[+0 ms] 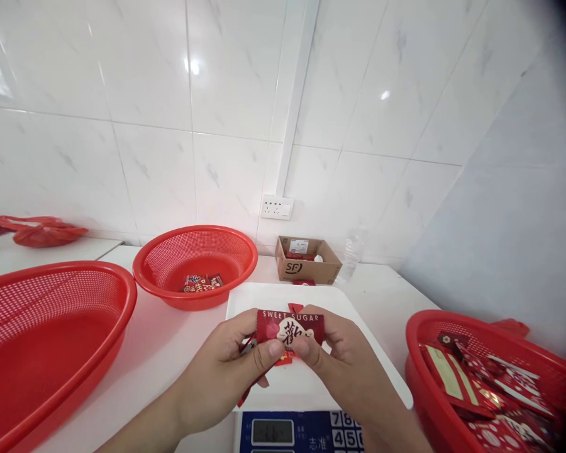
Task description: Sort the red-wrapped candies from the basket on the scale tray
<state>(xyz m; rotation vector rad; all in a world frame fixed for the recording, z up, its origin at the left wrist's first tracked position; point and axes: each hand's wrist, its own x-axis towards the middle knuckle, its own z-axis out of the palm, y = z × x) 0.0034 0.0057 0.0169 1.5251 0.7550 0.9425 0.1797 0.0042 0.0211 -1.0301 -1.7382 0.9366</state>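
Note:
My left hand (226,368) and my right hand (342,355) both pinch a small red pouch (290,326) printed "SWEET SUGAR" with a white round emblem. I hold it upright just above the white platform of a weighing scale (283,299). The thumbs press on its front, and red strings or small red bits hang under it between my fingers. The scale's blue panel (302,433) with a display and number keys lies right below my wrists.
A large red basket (47,352) sits at the left. A smaller red basket (195,264) behind it holds a few red packets. Another red basket (490,377) at the right is full of red packets. A cardboard box (306,259) and a clear bottle (353,251) stand by the tiled wall.

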